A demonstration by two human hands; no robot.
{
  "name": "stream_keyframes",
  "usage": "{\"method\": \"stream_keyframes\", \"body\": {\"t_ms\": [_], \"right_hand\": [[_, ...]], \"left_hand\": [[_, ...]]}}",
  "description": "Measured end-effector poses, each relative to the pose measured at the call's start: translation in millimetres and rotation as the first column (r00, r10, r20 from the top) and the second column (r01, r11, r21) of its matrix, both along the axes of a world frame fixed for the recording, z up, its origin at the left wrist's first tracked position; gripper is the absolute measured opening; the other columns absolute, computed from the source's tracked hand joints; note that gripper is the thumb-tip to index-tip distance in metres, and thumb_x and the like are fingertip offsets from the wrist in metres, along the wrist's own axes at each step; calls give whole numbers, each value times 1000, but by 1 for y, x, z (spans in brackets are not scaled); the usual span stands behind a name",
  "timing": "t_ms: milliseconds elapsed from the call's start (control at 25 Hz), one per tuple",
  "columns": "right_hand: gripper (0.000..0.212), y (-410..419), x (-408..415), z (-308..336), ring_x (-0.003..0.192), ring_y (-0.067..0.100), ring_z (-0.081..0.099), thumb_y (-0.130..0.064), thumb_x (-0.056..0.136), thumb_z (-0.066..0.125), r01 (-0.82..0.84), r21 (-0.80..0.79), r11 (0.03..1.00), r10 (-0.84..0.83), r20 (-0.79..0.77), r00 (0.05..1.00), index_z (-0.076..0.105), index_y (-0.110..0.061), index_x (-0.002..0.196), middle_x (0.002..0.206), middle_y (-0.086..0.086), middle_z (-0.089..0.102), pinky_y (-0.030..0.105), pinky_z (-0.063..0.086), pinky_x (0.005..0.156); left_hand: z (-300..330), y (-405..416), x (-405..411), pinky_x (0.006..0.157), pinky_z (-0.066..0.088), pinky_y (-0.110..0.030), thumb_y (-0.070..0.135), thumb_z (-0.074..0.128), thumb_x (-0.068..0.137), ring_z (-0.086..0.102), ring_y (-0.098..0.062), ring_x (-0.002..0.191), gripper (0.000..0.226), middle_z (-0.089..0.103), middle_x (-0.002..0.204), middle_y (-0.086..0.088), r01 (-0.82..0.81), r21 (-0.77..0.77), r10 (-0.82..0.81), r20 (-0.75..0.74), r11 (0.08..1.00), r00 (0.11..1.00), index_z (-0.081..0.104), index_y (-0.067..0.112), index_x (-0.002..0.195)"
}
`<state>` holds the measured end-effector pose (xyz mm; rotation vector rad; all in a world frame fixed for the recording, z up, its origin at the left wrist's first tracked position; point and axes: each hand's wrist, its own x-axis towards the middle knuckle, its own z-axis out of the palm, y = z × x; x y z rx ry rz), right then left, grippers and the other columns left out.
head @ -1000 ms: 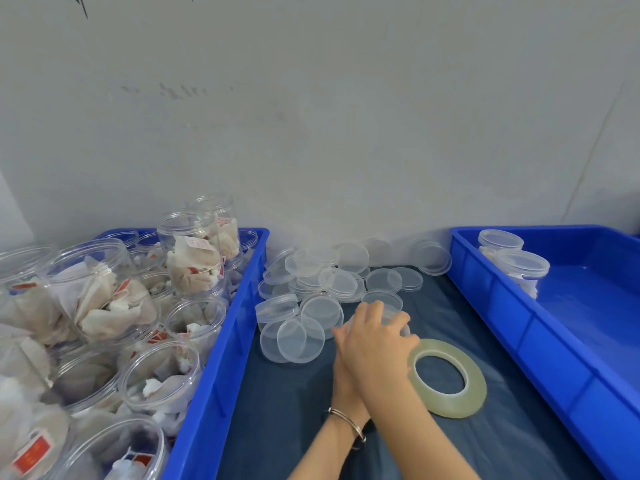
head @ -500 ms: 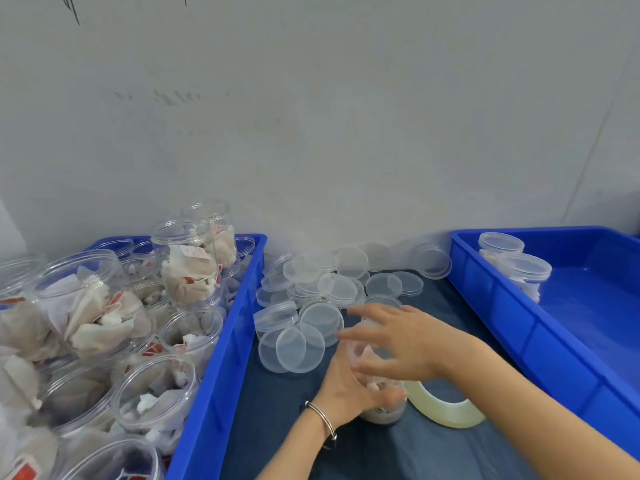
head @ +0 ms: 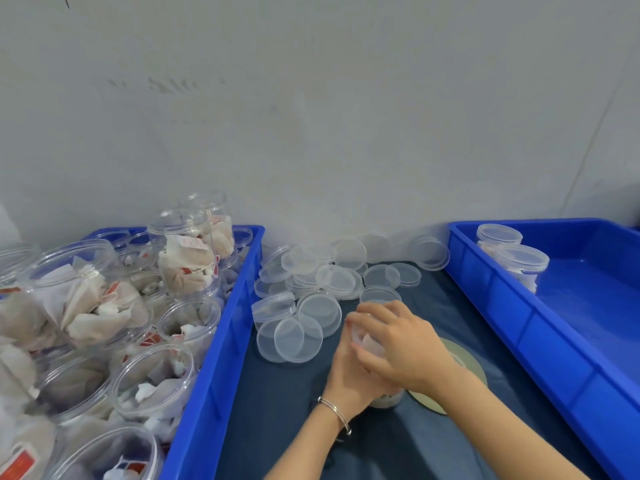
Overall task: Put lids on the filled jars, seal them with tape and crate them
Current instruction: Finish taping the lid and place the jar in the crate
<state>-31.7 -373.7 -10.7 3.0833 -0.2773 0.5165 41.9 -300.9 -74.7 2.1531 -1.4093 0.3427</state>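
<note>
Hands, left hand (head: 348, 372) and right hand (head: 398, 344), clasp one jar (head: 388, 398) with curled fingers; two capped jars (head: 512, 261) crated, many unlidded.

It looks like a small packing workshop: blue crates (head: 221, 341) of filled jars (head: 187, 261) at 9 o'clock, loose lids (head: 322, 310) piled on the desk (head: 277, 403), bare wall (head: 311, 116) at 12 o'clock.

You have two bright blue crates (head: 519, 306) on a dark blue cloth (head: 277, 410), clear lids (head: 318, 310), a yellowish tape roll (head: 464, 355), a silver bracelet (head: 334, 412), and red-and-white tags (head: 20, 460) in clear jars (head: 152, 379).
</note>
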Motion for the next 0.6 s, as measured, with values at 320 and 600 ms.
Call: {"method": "stream_keyframes", "body": {"t_ms": [320, 600], "right_hand": [[47, -16, -19, -15, 129, -2, 39, -43, 97, 46, -282, 734, 618, -113, 438, 892, 42, -29, 141, 141, -14, 44, 12, 33, 101], [45, -42, -88, -76, 124, 3, 45, -58, 91, 45, 369, 161, 916, -310, -303, 901, 54, -29, 124, 131, -16, 47, 45, 4, 116]], "left_hand": [[-10, 17, 9, 93, 38, -7, 35, 88, 49, 51, 9, 113, 85, 56, 120, 14, -50, -356, -232, -701, 933, 675, 47, 17, 121], [-5, 25, 6, 99, 36, -11, 18, 93, 52, 47, -3, 123, 84, 49, 129, 15, 33, -357, -310, -757, 934, 575, 47, 12, 122]]}}
